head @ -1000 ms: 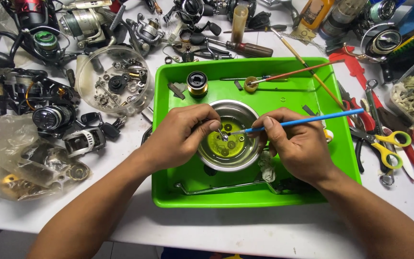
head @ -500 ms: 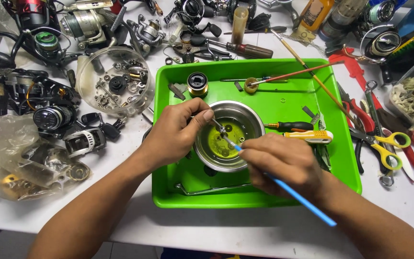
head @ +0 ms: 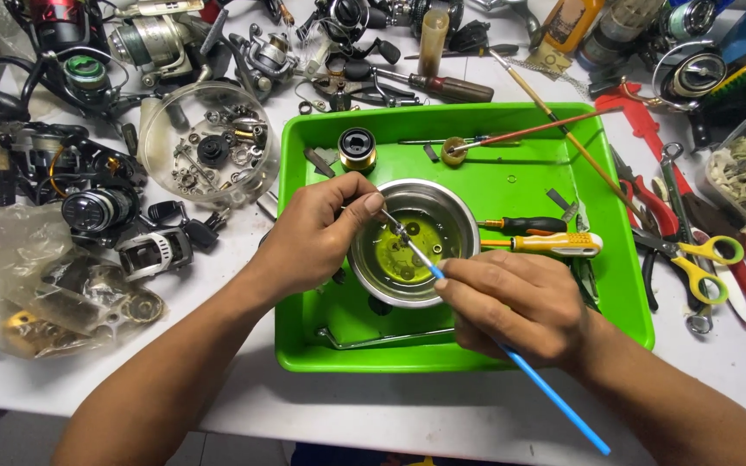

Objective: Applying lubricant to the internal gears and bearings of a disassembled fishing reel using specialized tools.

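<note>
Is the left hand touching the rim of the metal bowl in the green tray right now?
Touching. The head view shows the left hand with thumb and fingertips pressed against the near-left rim of the metal bowl, no gap visible.

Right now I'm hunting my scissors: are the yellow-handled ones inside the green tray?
No, the yellow-handled scissors lie on the white table, outside the right rim of the green tray.
</note>
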